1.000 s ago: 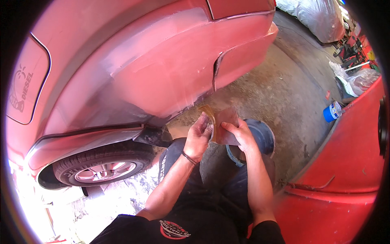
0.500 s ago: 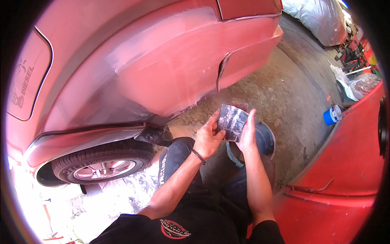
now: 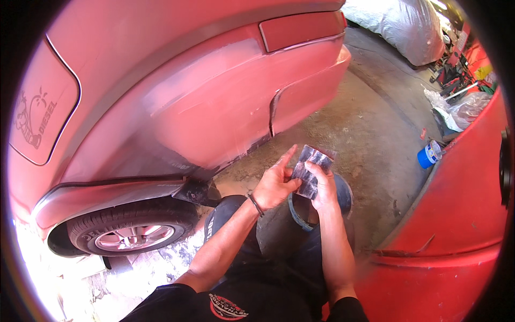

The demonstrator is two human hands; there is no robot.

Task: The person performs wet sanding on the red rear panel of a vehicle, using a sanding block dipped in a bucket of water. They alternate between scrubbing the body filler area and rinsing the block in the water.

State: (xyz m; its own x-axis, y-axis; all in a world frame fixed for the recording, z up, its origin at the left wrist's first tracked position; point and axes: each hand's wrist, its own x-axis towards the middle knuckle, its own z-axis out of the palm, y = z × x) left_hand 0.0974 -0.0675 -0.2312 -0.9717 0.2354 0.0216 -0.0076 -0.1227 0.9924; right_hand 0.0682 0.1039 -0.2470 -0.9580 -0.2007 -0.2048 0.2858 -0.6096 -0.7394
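A worn, dark sheet of sandpaper (image 3: 306, 185), streaked with pale dust and seemingly folded, is between my hands in front of the car's body panel. My right hand (image 3: 325, 192) grips its right side, thumb lying across the top face. At the left edge, my left hand (image 3: 272, 187) has its thumb and curled fingers against the sheet, while its index finger points up and away. The left fingertips behind the sheet are partly hidden. Below the hands, a dark bucket (image 3: 347, 197) stands by my knees. The pinkish-red car panel (image 3: 214, 115) shows grey and whitish sanded patches.
A wheel (image 3: 134, 233) and mud flap (image 3: 197, 192) are at lower left. On the right, a red vehicle panel (image 3: 434, 268) closes in the space. A small blue can (image 3: 428, 155) stands on the concrete floor near plastic bags (image 3: 466, 114). A grey-covered shape (image 3: 399, 27) sits far back.
My right thumb has come over the sandpaper's face, and the sheet looks narrower and turned. My left index finger has lifted off it. The view has shifted slightly.
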